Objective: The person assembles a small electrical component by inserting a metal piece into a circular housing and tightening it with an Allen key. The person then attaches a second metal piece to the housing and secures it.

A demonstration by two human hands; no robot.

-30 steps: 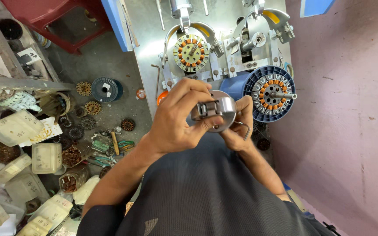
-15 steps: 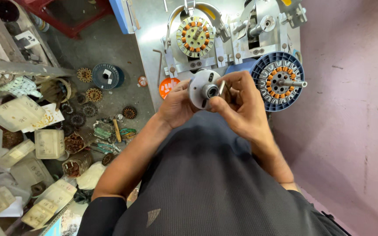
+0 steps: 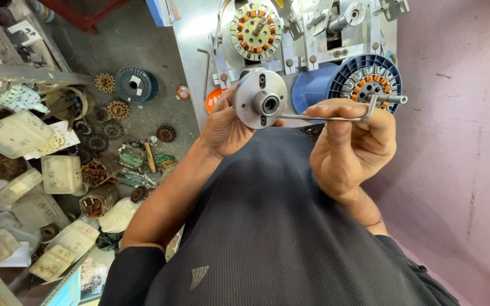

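The winding machine [image 3: 313, 34] on the worktop [image 3: 191, 34] is now sitting higher in view than before, and the right hand [image 3: 350, 141] has come away from the round metal hub [image 3: 260, 99], now pinching an L-shaped hex key [image 3: 336, 116] whose long end is reaching the hub's side. The left hand [image 3: 228, 127] is still closing around the hub from behind, at chest height.

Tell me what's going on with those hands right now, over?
Left hand grips round metal disc. Right hand holds L-shaped hex key, long end at the disc's edge. Nothing between them; wound stator sits behind.
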